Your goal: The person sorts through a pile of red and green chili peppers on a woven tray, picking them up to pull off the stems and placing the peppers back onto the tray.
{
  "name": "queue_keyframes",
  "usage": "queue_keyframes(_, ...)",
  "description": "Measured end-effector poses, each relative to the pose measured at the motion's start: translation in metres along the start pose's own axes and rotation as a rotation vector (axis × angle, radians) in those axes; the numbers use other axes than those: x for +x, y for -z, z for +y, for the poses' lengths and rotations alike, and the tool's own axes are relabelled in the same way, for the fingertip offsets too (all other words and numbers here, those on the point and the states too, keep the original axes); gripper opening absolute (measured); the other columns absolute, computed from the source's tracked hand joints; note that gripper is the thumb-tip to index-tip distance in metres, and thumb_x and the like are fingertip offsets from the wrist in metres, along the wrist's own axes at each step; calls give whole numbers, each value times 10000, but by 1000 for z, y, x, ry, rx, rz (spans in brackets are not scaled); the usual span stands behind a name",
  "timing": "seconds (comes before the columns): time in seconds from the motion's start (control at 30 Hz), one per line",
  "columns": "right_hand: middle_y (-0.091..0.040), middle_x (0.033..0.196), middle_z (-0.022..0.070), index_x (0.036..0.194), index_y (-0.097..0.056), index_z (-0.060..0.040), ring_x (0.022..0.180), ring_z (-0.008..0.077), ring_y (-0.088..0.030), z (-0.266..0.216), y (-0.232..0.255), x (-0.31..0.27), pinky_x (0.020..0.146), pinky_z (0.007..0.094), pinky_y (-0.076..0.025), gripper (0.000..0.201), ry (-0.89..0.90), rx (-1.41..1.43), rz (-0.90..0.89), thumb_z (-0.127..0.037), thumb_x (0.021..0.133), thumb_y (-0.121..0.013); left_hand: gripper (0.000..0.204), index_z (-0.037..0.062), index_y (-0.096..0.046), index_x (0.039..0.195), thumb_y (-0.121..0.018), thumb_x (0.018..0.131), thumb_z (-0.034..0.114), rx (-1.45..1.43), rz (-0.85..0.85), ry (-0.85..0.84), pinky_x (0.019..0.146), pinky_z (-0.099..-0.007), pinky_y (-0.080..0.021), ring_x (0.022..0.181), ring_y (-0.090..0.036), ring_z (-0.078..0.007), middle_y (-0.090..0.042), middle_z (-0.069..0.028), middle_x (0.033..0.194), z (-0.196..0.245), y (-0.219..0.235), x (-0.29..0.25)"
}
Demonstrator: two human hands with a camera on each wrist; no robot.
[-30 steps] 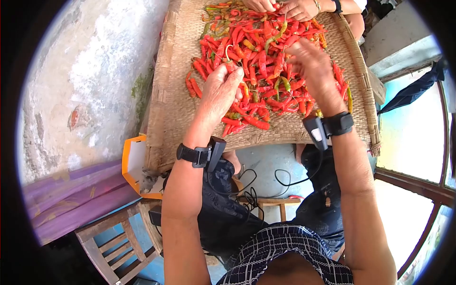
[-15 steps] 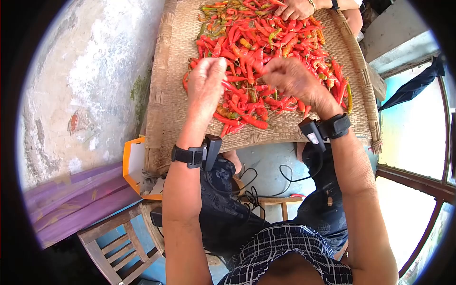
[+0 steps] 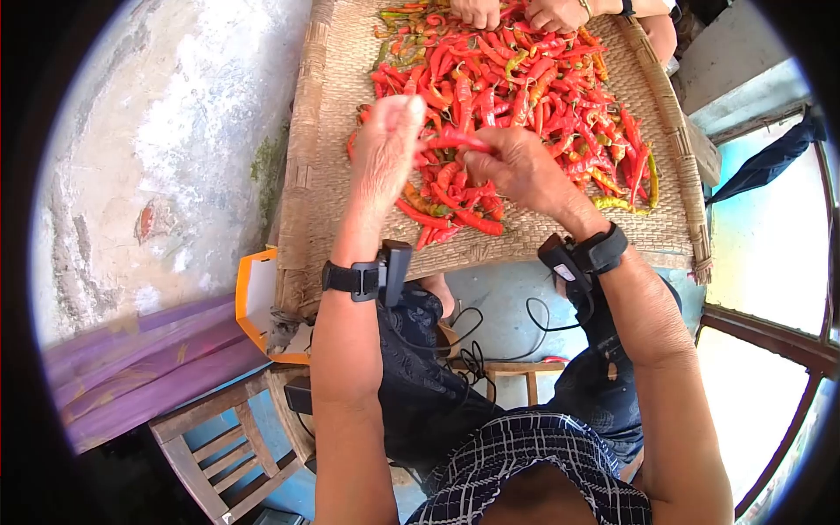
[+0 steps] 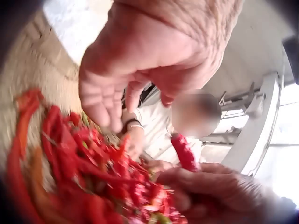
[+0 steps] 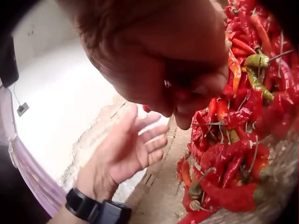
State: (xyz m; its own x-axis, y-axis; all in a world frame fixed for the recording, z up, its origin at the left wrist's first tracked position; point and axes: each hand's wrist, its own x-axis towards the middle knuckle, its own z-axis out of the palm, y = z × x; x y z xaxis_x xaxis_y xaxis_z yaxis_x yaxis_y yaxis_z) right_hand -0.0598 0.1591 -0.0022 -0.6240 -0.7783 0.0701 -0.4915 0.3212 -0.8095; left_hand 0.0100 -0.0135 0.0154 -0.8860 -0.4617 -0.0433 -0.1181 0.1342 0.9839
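My right hand (image 3: 523, 171) grips a red chili pepper (image 3: 457, 140) over the pile, its far end pointing toward my left hand (image 3: 385, 144). In the left wrist view that chili sticks up out of the curled right fingers (image 4: 180, 179). The left hand stands just beside it, holding nothing, fingers loosely spread with the palm showing in the right wrist view. Under both hands lies a heap of red chili peppers (image 3: 490, 96), a few green or orange among them, on a woven bamboo tray (image 3: 306, 188). Many still carry thin stems.
Across the tray, another person's hands (image 3: 556, 13) are among the chilies. A rough plastered wall (image 3: 166, 131) runs along the left, with an orange-edged box (image 3: 254, 306) and a wooden chair (image 3: 223, 455) nearby. Black cables (image 3: 472, 359) hang below the tray.
A second ago my left hand pinched a chili; now it is open. My right hand has come from the right of the pile toward the left hand and now holds a red chili.
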Motion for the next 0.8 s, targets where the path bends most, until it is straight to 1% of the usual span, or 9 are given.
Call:
queue_keyframes(0.03,-633,674,111,948,-622,21,634,194,-616,1,4,1,589,363,-472,227,-61,90,45,-196,890,-594,437,16,-563,1057,-552,905,425,388,95,-196,698,-360,-485,760,-610,-235,-629,-108,899,-28,21,20)
queue_keyframes(0.07,-619,639,93,936,-628,19,602,177,-601,2,8,1,565,346,-466,221,-121,180,88,-193,897,-580,437,16,-563,1057,-552,905,425,392,97,-199,698,-360,-485,760,-610,-235,-629,-108,899,-34,36,20)
queue_keyframes(0.13,-600,622,64,917,-635,7,578,137,-570,3,13,0,539,312,-448,237,-129,169,130,-220,913,-567,387,14,-564,1031,-564,882,371,1206,276,-168,745,-441,-476,841,-619,-358,-639,-185,914,-41,55,15)
queue_keyframes(0.23,-591,613,41,915,-637,-7,569,110,-548,9,12,-1,518,294,-431,266,-146,161,115,-261,930,-556,407,-8,-547,1109,-565,866,318,1204,85,94,812,-482,-491,935,-606,-408,-598,-258,1090,-56,59,21)
queue_keyframes(0.37,-582,606,34,905,-629,3,555,105,-536,6,10,1,512,292,-425,278,-153,180,112,-264,929,-558,516,-3,-509,1182,-581,850,387,985,50,104,870,-465,-470,1010,-588,-407,-573,-275,1140,-68,38,28)
queue_keyframes(0.53,-571,605,10,856,-624,2,541,79,-517,1,14,-2,471,266,-400,287,-185,260,164,-267,930,-557,789,-14,-381,1324,-733,747,393,199,181,50,940,-363,-430,1059,-594,-298,-605,-217,1142,-93,2,43)
queue_keyframes(0.6,-581,625,6,879,-625,-5,543,73,-512,5,14,1,465,252,-399,281,-196,317,149,-271,933,-552,666,11,-480,1234,-781,708,287,94,246,43,867,-336,-463,966,-617,-227,-648,-151,1040,-98,-8,44)
queue_keyframes(0.67,-590,645,3,901,-625,-12,546,67,-508,5,16,0,458,238,-397,276,-207,359,129,-274,936,-548,393,-4,-512,1119,-706,786,73,72,37,16,804,-281,-492,881,-612,-153,-638,-114,966,-99,-12,49)
queue_keyframes(0.8,-610,722,7,994,-592,-15,546,52,-493,2,19,-1,462,194,-410,260,-310,594,172,-264,944,-532,224,63,-616,870,-717,674,101,66,49,-86,665,-322,-480,694,-603,-162,-645,-68,768,-88,-24,48)
